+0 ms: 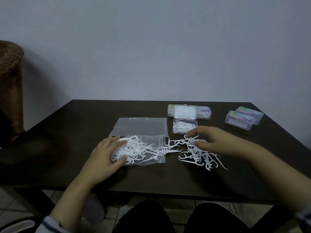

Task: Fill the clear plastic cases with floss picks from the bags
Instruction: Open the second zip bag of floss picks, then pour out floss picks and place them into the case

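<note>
Left hand lies flat, fingers spread and relaxed, pressing on the near-left end of a clear zip bag that still holds a tangle of white floss picks. A second, flat bag lies just behind it. Right hand hovers over a loose heap of picks spilled on the bench just right of the bag mouth — fingers curled down into the top of the heap, but whether they pinch a pick I cannot tell. Just beyond the right fingertips sits an open clear case, lid up, partly filled with picks. Closed cases stand behind it; two more cases lie well apart at far right. Bench is dark wood, set against a plain grey wall; brown chair back at far left — tiled floor below.
</note>
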